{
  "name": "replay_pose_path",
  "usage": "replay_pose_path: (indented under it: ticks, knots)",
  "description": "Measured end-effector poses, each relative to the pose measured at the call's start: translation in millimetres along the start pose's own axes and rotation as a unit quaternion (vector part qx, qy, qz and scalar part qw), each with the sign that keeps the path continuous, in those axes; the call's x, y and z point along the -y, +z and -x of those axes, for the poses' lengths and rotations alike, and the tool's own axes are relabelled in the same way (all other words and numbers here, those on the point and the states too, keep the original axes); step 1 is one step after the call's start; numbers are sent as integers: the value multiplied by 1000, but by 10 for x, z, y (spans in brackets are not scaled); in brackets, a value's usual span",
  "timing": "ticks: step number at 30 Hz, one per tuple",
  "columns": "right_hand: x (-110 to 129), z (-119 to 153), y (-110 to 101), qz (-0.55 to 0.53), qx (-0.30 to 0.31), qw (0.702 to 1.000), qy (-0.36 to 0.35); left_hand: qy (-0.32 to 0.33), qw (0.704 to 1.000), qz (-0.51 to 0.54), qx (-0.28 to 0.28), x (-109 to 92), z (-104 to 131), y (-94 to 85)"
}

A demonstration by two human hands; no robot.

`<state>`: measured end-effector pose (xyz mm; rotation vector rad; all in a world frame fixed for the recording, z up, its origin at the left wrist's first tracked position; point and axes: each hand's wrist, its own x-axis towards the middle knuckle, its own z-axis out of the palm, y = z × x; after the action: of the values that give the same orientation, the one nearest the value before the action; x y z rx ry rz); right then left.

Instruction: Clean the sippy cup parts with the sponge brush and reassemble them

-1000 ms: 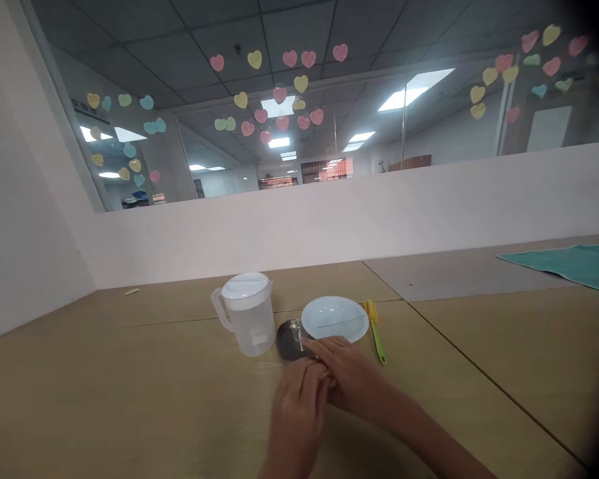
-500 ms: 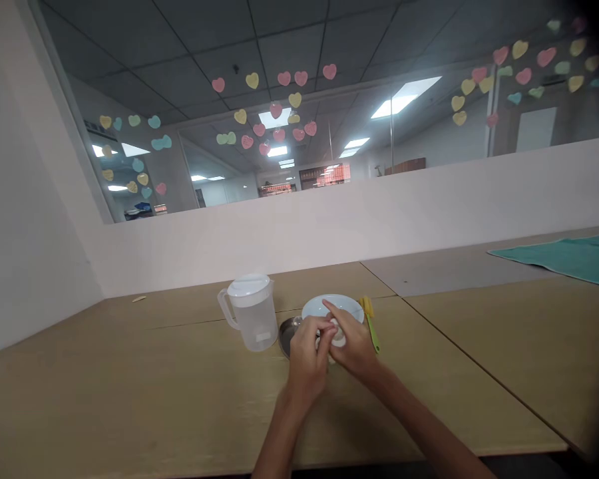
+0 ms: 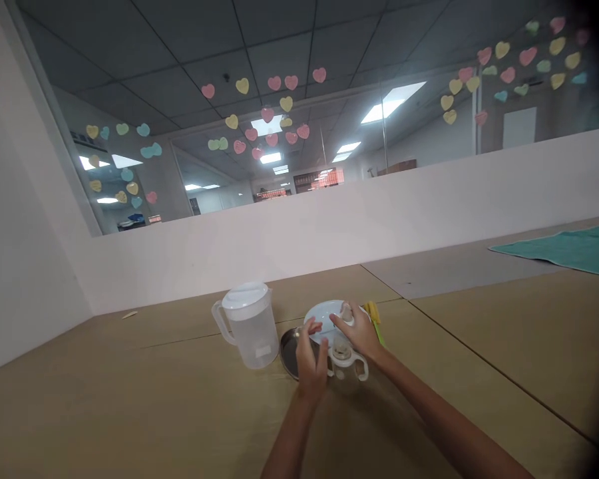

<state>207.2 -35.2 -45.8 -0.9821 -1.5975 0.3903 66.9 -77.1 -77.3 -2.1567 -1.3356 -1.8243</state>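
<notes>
A clear bottle (image 3: 348, 380) with a white collar and two white side handles stands upright on the table, its top uncovered. Above it my right hand (image 3: 363, 334) is closed on a small clear-and-white cap (image 3: 347, 314), lifted apart from the bottle. My left hand (image 3: 310, 362) is at the bottle's left, thumb and fingers spread with nothing visible between them. Its thumb is close to the left handle; whether they touch I cannot tell. Behind both hands lies a pale blue-white plate (image 3: 324, 311), partly covered by them. A round dark metal dish (image 3: 290, 352) sits partly behind my left hand.
Left of the dish is a translucent lidded pitcher (image 3: 253, 329). A brush with a yellow head (image 3: 373, 311) and green handle lies right of the plate. At the far right is a teal cloth (image 3: 574, 249). A low wall (image 3: 279, 233) with a window bounds the table's back.
My hands were together around the bottle's top; now they are apart. The cap has come off in my right hand, up and to the right, and my left hand has opened.
</notes>
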Motion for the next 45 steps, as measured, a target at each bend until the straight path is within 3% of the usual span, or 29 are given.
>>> replay_pose_path:
  ticks: [4, 9, 18, 25, 33, 37, 42, 45]
  knots:
    - [-40, 158, -1, -36, 48, 998, -32, 85, 993, -48, 67, 258, 238, 61]
    - [-14, 270, 17, 5, 65, 996, -53, 134, 980, -125, 83, 274, 263, 99]
    - [-173, 310, 132, 29, 85, 990, -107, 101, 979, -159, 72, 303, 284, 97]
    - [-240, 341, 137, -48, 86, 981, -165, 85, 981, -164, 57, 260, 293, 91]
    - [-323, 351, 26, 25, -16, 980, -197, 71, 981, -182, 12, 270, 327, 168]
    - [-310, 421, 63, 41, -66, 977, -201, 77, 981, -179, 21, 253, 339, 170]
    - [-271, 479, 78, 1, -57, 986, -156, 82, 976, -197, 46, 189, 329, 160]
    - [-249, 513, 76, 7, -56, 984, -171, 75, 977, -197, 37, 175, 337, 166]
